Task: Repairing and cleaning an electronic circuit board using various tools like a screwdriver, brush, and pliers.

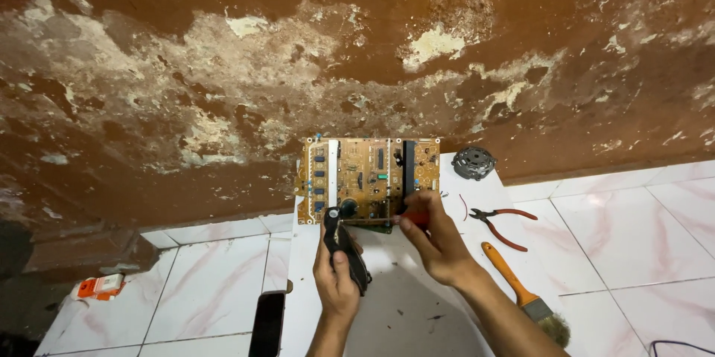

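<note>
A tan circuit board (pixel 365 174) stands on edge against the brown wall at the back of a white board (pixel 402 297). My left hand (pixel 335 275) grips a black handheld tool (pixel 341 245) whose round tip touches the board's lower edge. My right hand (pixel 436 241) pinches a small red-handled tool (pixel 415 217) against the lower right part of the circuit board.
Red-handled pliers (pixel 500 223) and an orange-handled brush (pixel 521 290) lie to the right of my right hand. A round grey metal part (pixel 474 162) sits by the wall. A dark phone (pixel 267 323) lies at the left, an orange and white object (pixel 99 286) farther left. White marbled floor tiles (pixel 633 230) surround it.
</note>
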